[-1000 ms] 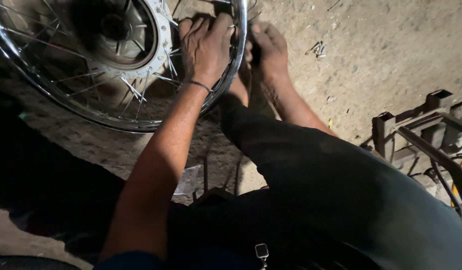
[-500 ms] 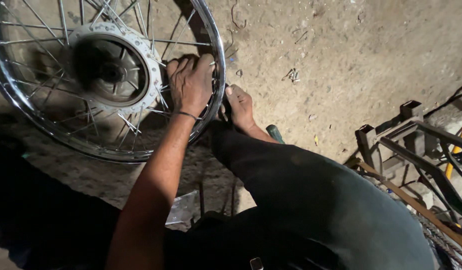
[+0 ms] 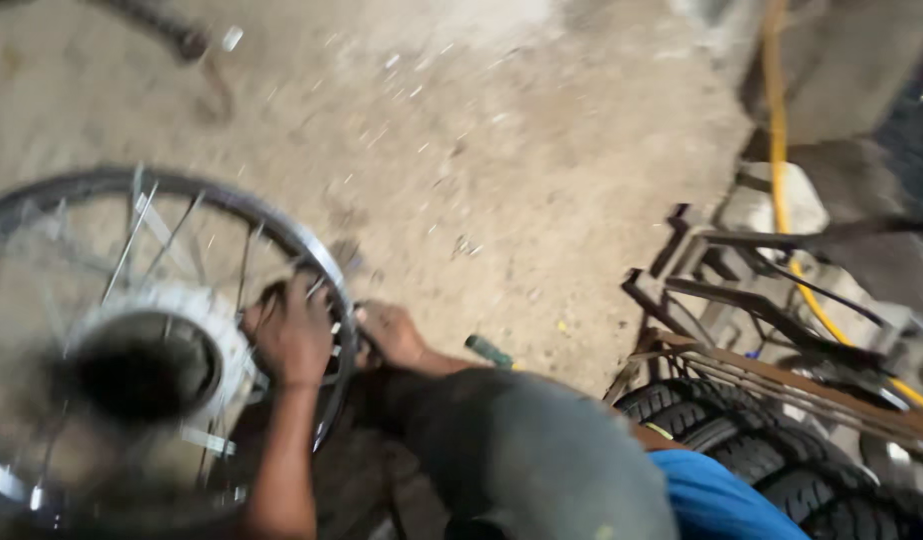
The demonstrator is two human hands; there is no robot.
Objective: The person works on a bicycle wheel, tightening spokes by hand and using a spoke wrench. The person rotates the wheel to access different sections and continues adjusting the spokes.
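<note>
Gripping the spoked metal wheel with its shiny steel rim and pale drum hub [image 3: 147, 340], we have it lying at the left of the view on the dusty concrete floor [image 3: 502, 170], partly over our lap. Our left hand [image 3: 292, 335] is curled over the rim's right edge, fingers reaching in among the thin wire spokes, and it looks closed on the rim. Our right hand [image 3: 390, 335] sits just beside it on the outer side of the rim; blur hides its fingers, so we cannot tell whether it is clenched or merely resting there. We judge the wheel to be stiff and fairly heavy, with most of its weight in the hub; the polished rim is likely slippery, while the spokes are slender and would bend if used as handles, so the rim or the hub is the sounder place to take hold. Near our right forearm a small green-handled tool [image 3: 490, 351] lies on the floor. Farther right stand a dark metal frame [image 3: 742, 300], black ribbed rubber tyres [image 3: 742, 440] and a yellow hose [image 3: 782, 190].
</note>
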